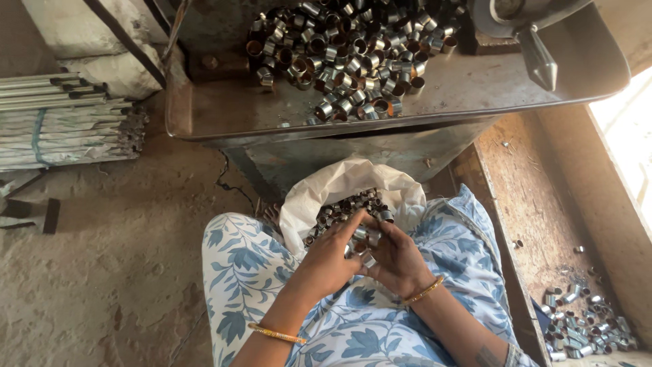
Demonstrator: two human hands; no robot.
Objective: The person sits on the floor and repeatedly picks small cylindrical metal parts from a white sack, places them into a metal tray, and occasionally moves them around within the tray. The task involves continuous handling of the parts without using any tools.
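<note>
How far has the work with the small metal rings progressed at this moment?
Done: some short silvery metal rings lie in the wooden trough on the right. In hand: the left hand and right hand hold a few rings over the white sack of rings. Left: that sack looks well filled, and a large pile remains on the metal tray.

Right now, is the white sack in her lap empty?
No, the white sack holds many small metal rings, and both hands hold a few above it.
</note>
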